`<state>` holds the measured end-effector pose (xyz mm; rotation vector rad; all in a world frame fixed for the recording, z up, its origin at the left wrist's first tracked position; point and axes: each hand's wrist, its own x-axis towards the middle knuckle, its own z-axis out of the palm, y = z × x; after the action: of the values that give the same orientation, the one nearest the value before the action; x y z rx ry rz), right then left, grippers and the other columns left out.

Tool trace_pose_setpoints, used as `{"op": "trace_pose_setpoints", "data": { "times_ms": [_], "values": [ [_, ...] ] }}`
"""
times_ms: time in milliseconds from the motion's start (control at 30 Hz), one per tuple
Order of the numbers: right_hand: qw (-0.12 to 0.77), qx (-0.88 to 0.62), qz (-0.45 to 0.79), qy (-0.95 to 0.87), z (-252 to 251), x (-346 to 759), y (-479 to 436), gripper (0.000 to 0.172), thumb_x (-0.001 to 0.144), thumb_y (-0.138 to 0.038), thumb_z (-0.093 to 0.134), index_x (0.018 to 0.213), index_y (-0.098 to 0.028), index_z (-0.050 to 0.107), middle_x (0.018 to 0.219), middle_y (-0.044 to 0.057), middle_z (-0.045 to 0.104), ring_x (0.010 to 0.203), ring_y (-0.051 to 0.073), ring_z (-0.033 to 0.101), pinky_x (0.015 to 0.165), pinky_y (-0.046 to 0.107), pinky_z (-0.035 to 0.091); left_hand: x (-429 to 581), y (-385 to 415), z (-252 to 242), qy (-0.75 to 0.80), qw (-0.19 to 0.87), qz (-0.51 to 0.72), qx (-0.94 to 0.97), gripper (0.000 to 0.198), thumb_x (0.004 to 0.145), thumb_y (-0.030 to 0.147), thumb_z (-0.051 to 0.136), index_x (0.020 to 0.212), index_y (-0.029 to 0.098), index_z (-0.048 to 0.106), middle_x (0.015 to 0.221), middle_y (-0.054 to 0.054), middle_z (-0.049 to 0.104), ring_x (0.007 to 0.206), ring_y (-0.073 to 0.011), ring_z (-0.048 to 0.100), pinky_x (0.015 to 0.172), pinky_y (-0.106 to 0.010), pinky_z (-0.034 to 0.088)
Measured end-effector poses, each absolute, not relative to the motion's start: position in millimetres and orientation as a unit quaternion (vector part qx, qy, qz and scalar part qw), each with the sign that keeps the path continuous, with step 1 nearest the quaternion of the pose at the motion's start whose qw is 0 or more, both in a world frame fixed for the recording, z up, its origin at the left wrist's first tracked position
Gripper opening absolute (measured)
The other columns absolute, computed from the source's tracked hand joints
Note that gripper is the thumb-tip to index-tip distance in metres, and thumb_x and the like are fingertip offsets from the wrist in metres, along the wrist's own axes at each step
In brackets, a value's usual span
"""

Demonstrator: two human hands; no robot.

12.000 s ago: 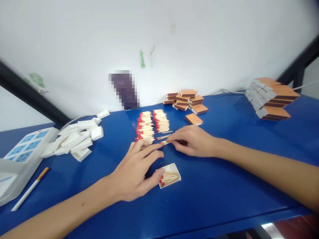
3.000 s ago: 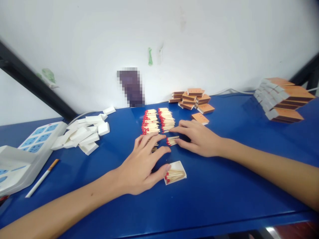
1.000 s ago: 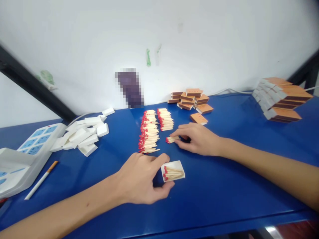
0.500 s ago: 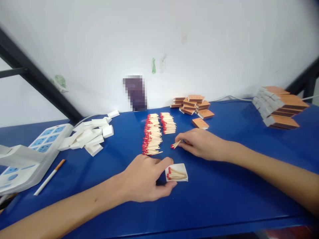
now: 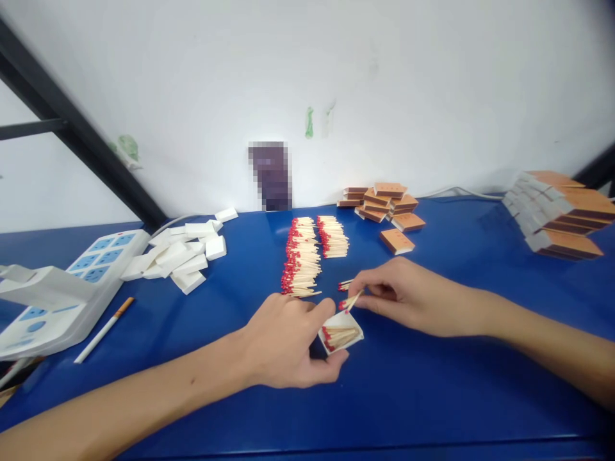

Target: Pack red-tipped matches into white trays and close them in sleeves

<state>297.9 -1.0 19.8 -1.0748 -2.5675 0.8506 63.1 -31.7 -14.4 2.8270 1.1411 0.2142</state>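
Observation:
Between its thumb and fingers my left hand (image 5: 293, 339) grips a white matchbox tray (image 5: 356, 342), tilted a little, with red-tipped matches (image 5: 339, 335) lying inside. My right hand (image 5: 398, 298) pinches a few matches (image 5: 350, 301) just above the tray's far rim. A few loose matches (image 5: 344, 285) rest on the table beyond its fingertips. Farther off lie a long row of matches (image 5: 302, 259) and a shorter row (image 5: 333, 237), their red heads toward the left.
White empty trays (image 5: 180, 251) are heaped at left, beside a power strip (image 5: 115, 256) and a cigarette (image 5: 103, 330). Orange matchbox sleeves (image 5: 387, 203) are piled by the wall, and stacked matchboxes (image 5: 567, 208) stand at right. A blurred dark rectangle (image 5: 273, 176) is against the wall.
My right hand has moved nearer to the tray with its matches, and a few matches now lie on the table behind it. The tray has turned and tilted slightly in my left hand.

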Motion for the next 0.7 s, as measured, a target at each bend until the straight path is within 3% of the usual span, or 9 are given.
{"op": "trace_pose_setpoints", "data": {
  "times_ms": [67, 233, 500, 600, 700],
  "values": [
    [0.097, -0.336, 0.293, -0.89, 21, 293, -9, 0.02, 0.094, -0.028, 0.054, 0.086, -0.021, 0.071, 0.055, -0.005, 0.051, 0.048, 0.009, 0.039, 0.05, 0.023, 0.03, 63, -32, -15, 0.37, 0.041, 0.074, 0.925, 0.036, 0.08, 0.056, 0.055, 0.09, 0.022, 0.05, 0.07, 0.001, 0.065, 0.058, -0.0216, 0.063, 0.048, -0.028, 0.036],
    [0.103, -0.354, 0.285, -0.885, 10, 280, -25, 0.019, 0.091, -0.02, 0.054, 0.083, -0.021, 0.071, 0.067, -0.001, 0.065, 0.056, 0.01, 0.051, 0.055, 0.024, 0.033, 63, -31, -17, 0.354, 0.055, 0.098, 0.928, 0.033, 0.08, 0.053, 0.057, 0.087, 0.022, 0.049, 0.069, 0.002, 0.064, 0.059, -0.0204, 0.063, 0.049, -0.028, 0.038],
    [0.164, -0.351, 0.254, -0.886, 9, 284, -26, 0.013, 0.089, -0.022, 0.056, 0.094, -0.021, 0.068, 0.06, -0.005, 0.057, 0.052, 0.009, 0.046, 0.053, 0.023, 0.031, 61, -30, -19, 0.351, 0.077, 0.102, 0.928, 0.029, 0.081, 0.049, 0.056, 0.089, 0.022, 0.051, 0.069, 0.001, 0.064, 0.059, -0.0198, 0.062, 0.051, -0.029, 0.04],
    [0.203, -0.364, 0.163, -0.894, 0, 291, -11, 0.017, 0.088, -0.019, 0.053, 0.099, -0.018, 0.066, 0.072, 0.0, 0.063, 0.062, 0.012, 0.053, 0.058, 0.025, 0.035, 61, -29, -17, 0.354, 0.082, 0.089, 0.927, 0.028, 0.082, 0.048, 0.054, 0.091, 0.021, 0.052, 0.069, 0.001, 0.063, 0.059, -0.0201, 0.061, 0.052, -0.029, 0.04],
    [0.184, -0.375, 0.13, -0.899, -9, 300, 7, 0.022, 0.088, -0.024, 0.056, 0.108, -0.017, 0.065, 0.091, 0.006, 0.067, 0.077, 0.016, 0.059, 0.066, 0.027, 0.04, 60, -27, -14, 0.333, 0.094, 0.078, 0.935, 0.022, 0.088, 0.043, 0.044, 0.088, 0.022, 0.049, 0.067, 0.001, 0.06, 0.055, -0.019, 0.057, 0.05, -0.03, 0.037]
  ]
}}
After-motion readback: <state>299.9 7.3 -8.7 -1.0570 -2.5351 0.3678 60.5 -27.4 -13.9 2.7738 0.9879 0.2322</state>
